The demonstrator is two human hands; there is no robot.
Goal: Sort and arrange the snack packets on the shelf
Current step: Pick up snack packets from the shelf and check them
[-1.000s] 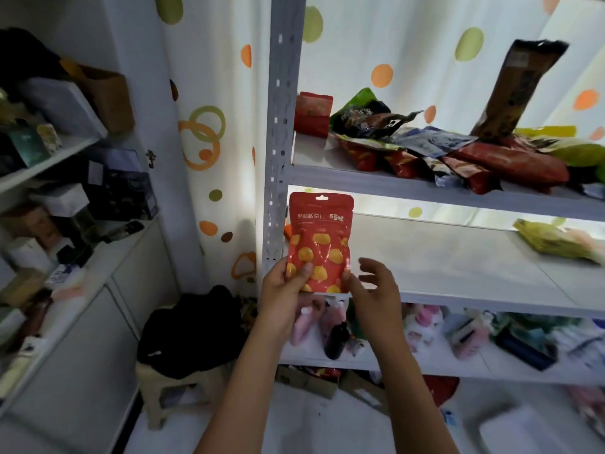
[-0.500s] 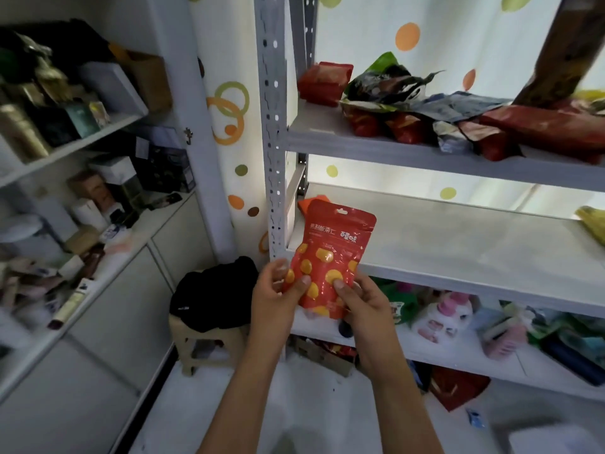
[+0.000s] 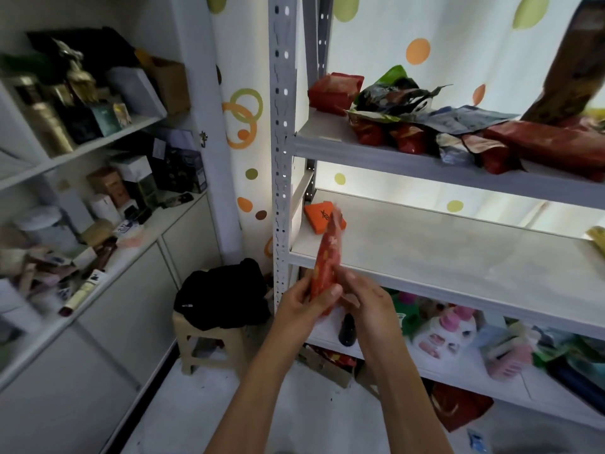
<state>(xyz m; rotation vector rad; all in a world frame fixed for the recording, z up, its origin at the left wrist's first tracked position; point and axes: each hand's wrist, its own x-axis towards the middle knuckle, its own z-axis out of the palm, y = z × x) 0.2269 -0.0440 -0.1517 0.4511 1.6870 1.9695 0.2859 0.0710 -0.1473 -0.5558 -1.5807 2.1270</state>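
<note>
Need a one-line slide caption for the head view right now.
Both hands, left hand and right hand, hold a red snack packet edge-on before the middle shelf.

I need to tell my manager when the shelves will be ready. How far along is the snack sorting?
Early. Done: only an orange packet lies on the middle shelf. In hand: the left hand and right hand both hold a red packet, edge-on at that shelf's front. Left: the jumbled packet pile on the upper shelf.
</note>
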